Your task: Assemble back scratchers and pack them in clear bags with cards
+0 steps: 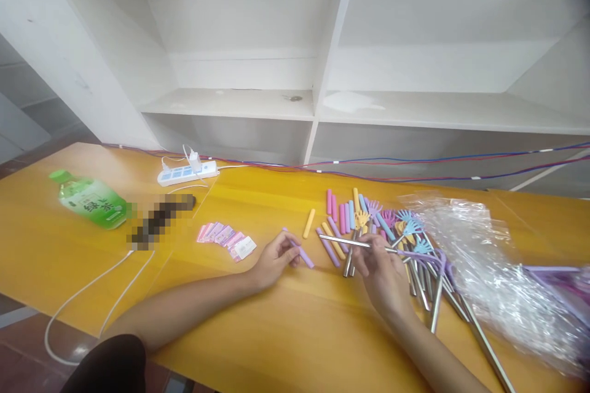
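My left hand (pixel 279 258) is closed around a purple tube-shaped handle grip (pixel 304 255), whose ends show on both sides of the fingers. In my right hand (pixel 380 270) is a thin metal rod (pixel 343 242) with a purple plastic part (pixel 421 255) at its right end. The rod's bare tip points left, apart from the purple grip. Beyond my right hand lies a pile of loose grips in pink, yellow, blue and purple. Hand-shaped plastic scratcher heads, such as a blue one (pixel 410 227), lie among them with several metal rods (pixel 417 285).
Transparent plastic bags (pixel 474 252) lie right of the pile. Small pink and purple cards (pixel 225 237) are fanned out on the wooden table (pixel 258 331). At left are a green bottle (pixel 94 201), a blurred dark object (pixel 159 221) and a white power strip (pixel 188 173). White shelves (pixel 230 101) stand behind.
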A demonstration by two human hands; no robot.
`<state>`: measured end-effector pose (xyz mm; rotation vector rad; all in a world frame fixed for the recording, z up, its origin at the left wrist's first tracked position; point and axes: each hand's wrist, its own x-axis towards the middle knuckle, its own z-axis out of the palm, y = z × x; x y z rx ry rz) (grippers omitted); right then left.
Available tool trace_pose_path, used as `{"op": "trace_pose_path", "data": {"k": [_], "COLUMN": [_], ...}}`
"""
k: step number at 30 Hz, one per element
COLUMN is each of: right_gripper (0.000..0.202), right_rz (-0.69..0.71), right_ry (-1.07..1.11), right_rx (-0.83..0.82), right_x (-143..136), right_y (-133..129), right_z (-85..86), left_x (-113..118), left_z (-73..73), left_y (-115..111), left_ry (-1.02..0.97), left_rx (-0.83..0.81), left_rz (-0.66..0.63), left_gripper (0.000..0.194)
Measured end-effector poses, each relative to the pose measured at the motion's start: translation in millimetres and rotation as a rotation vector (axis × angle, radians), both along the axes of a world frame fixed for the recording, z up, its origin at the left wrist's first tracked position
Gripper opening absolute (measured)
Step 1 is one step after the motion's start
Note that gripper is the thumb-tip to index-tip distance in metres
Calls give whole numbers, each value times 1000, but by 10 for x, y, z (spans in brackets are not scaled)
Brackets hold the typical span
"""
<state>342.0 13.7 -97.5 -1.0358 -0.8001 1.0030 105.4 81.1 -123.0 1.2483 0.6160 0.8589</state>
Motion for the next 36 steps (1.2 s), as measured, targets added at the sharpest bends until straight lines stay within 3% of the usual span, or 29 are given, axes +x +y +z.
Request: {"op": "trace_pose_path", "data": {"k": [4, 8, 23, 36], "right_gripper": [29, 27, 28, 29], "right_rz": [-46, -27, -2, 98], "right_ry": [-111, -189, -221, -355], "right_rx": [149, 178, 135, 212], "right_x": [-61, -133, -87, -45], "right_y": [-12, -5, 15, 4], "right_z": [-200, -282, -361, -393], "left_x": [14, 44, 3, -3], "left_z": [16, 23, -117, -81], "left_y": [71, 121, 139, 136], "left_ry": [-47, -103, -43, -17], "left_rx": [-38, -106, -90, -29], "left_rz": [144, 235, 203, 247], "left_gripper": [39, 37, 35, 33]}}
